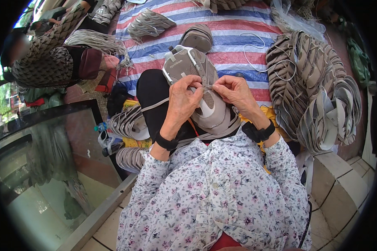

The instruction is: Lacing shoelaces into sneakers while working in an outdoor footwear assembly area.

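A grey-brown shoe upper (215, 113) with mesh panels and pale trim lies across my lap, its toe toward me. My left hand (184, 98) pinches a beige shoelace (156, 104) at the lacing, thumb and forefinger together. Close beside it, my right hand (235, 94) pinches the lace from the other side. Between the two sets of fingertips the lace crosses at the eyelets. A length of it trails left from my left hand over my dark trouser leg. Black bands sit on both of my wrists.
A striped tarp (234, 25) spreads ahead, bearing a stack of uppers (151, 24) and another shoe piece (197, 37). A big pile of uppers (299, 79) stands right. More stacked uppers (130, 122) lie left, near a glass panel (42, 167). Another person (46, 62) sits far left beside bundled laces (94, 41).
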`<state>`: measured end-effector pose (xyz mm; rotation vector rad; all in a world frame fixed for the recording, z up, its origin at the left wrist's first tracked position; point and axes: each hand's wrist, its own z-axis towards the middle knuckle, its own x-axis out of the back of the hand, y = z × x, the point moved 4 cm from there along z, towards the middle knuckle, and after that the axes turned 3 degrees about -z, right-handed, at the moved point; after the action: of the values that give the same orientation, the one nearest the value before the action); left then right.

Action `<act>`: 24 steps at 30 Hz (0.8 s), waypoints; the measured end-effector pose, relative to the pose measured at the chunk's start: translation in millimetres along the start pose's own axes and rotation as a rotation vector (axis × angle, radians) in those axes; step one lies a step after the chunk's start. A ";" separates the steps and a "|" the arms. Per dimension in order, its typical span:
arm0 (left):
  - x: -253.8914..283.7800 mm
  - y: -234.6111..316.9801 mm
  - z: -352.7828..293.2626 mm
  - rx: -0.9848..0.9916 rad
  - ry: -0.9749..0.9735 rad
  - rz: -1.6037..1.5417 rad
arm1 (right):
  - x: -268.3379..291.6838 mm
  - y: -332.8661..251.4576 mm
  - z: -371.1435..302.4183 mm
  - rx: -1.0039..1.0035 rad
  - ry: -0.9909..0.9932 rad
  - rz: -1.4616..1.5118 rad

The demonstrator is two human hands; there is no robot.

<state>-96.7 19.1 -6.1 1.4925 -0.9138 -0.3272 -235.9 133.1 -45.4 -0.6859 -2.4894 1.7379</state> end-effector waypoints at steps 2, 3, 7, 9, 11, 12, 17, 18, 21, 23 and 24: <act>-0.4 1.8 0.4 0.045 -0.032 -0.051 | -0.3 -0.6 1.0 0.064 0.034 -0.102; -1.0 0.5 0.5 0.047 -0.033 -0.051 | -0.7 -0.1 0.8 0.062 0.035 -0.101; -2.2 -3.0 -0.7 -0.026 -0.027 0.011 | -2.3 -1.1 0.6 0.045 0.043 -0.099; -3.0 -3.4 -0.5 -0.057 -0.015 0.052 | -2.7 -3.3 1.0 0.023 0.038 -0.090; -3.6 -1.6 -1.6 -0.087 0.009 0.080 | -3.3 -8.2 0.5 -0.012 0.070 -0.110; -5.0 -0.7 -1.2 -0.089 0.006 0.074 | -2.6 -6.6 2.6 -0.013 0.075 -0.114; -6.4 9.7 -3.4 -0.267 0.095 0.214 | -12.5 -25.1 3.3 0.345 0.250 -0.589; -7.1 8.5 -3.3 -0.269 0.098 0.211 | -17.4 -25.2 1.4 0.347 0.250 -0.593; -8.7 7.2 -4.8 -0.347 0.126 0.216 | -26.8 -23.7 -0.7 0.408 0.300 -0.682; -9.4 5.9 -6.2 -0.312 0.120 0.179 | -22.5 -14.8 3.5 0.368 0.284 -0.591; -9.6 5.9 -5.8 -0.315 0.121 0.172 | -19.2 -9.9 5.6 0.328 0.269 -0.494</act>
<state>-100.9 30.5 -2.7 1.1244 -0.8443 -0.2392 -223.5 118.3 -34.3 -0.2299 -1.9189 1.6672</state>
